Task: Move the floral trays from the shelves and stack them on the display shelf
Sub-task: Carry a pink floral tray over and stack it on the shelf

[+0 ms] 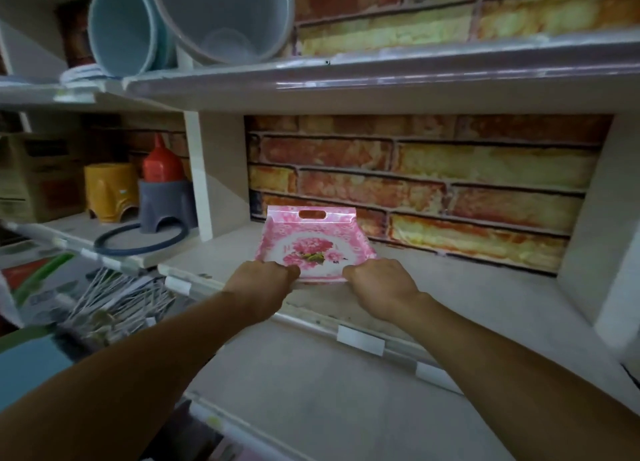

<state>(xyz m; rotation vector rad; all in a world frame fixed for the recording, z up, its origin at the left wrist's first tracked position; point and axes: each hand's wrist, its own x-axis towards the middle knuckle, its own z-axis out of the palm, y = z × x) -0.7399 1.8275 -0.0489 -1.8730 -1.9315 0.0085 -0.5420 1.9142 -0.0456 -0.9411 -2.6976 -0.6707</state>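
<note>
A pink floral tray (pixel 311 242) with a handle slot in its far rim lies on the pale display shelf (pixel 467 287), in front of the brick-pattern back wall. My left hand (pixel 263 280) grips the tray's near left corner. My right hand (pixel 377 280) grips its near right corner. Both sets of fingers curl over the near rim, which they partly hide. I cannot tell whether the tray rests flat on the shelf or is slightly lifted.
A white divider (pixel 201 173) bounds the shelf on the left. Beyond it stand a yellow stool (pixel 107 190), a grey stool (pixel 166 201) topped by a red funnel, and a dark ring (pixel 138 242). Buckets (pixel 221 14) lie on the upper shelf. A lower shelf (pixel 311 391) juts out beneath my arms.
</note>
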